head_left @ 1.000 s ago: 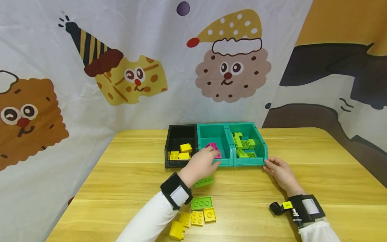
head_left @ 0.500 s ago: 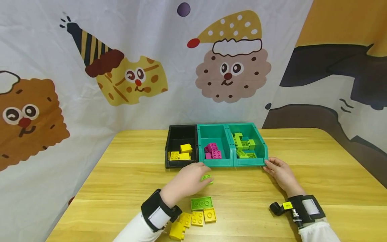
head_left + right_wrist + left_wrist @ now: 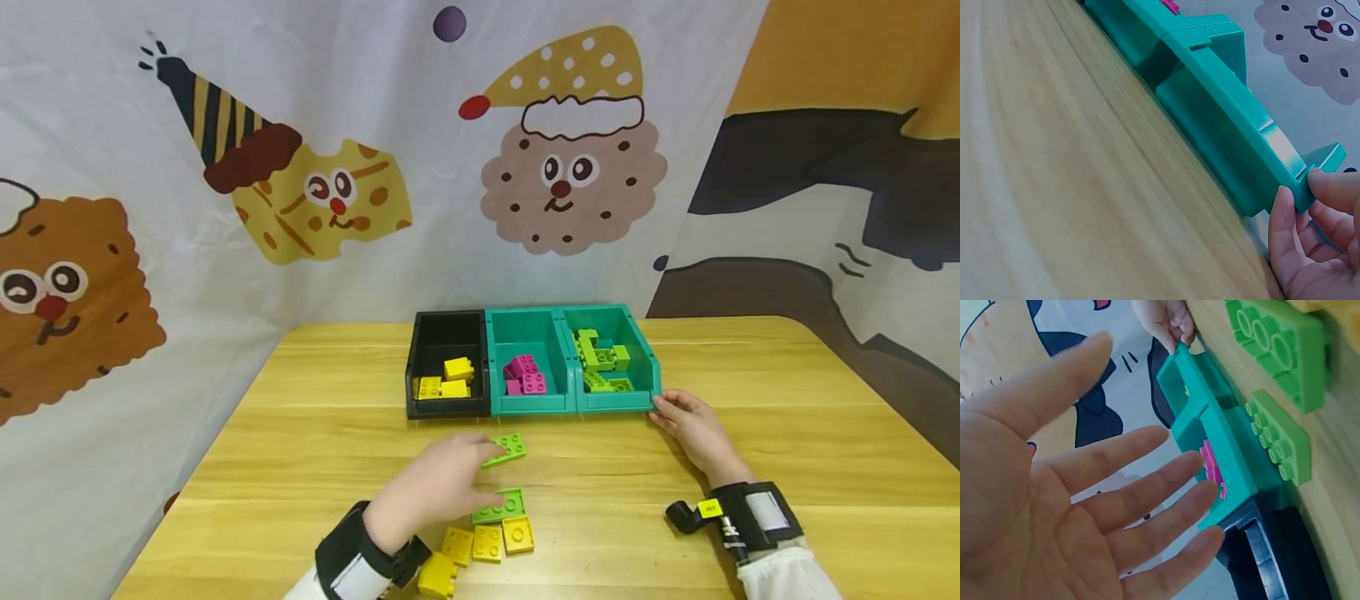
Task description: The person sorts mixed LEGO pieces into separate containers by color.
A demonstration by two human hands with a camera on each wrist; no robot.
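Observation:
My left hand [image 3: 433, 483] hovers over the table with its fingers spread and nothing in them. In the head view it partly overlaps two flat green toy bricks: one studs up [image 3: 512, 447], the other underside up [image 3: 512, 505]. The left wrist view shows the open palm [image 3: 1054, 531] apart from both bricks. My right hand [image 3: 696, 432] pinches the front right corner of the right teal bin [image 3: 615, 402], thumb [image 3: 1335, 190] on top. That bin holds several lime green bricks [image 3: 600, 358]; the middle teal bin [image 3: 532, 406] holds several magenta bricks [image 3: 528, 377].
A black bin [image 3: 450, 408] with yellow bricks [image 3: 456, 379] adjoins the teal bins on the left. Nearer the front lie several loose yellow bricks [image 3: 487, 543]. Behind the wooden table [image 3: 300, 433] hangs a cartoon-printed cloth [image 3: 435, 275].
My left hand has left the middle bin, uncovering the magenta bricks, and come back toward the near green bricks, its fingers spreading. My right hand stays at the bin's corner.

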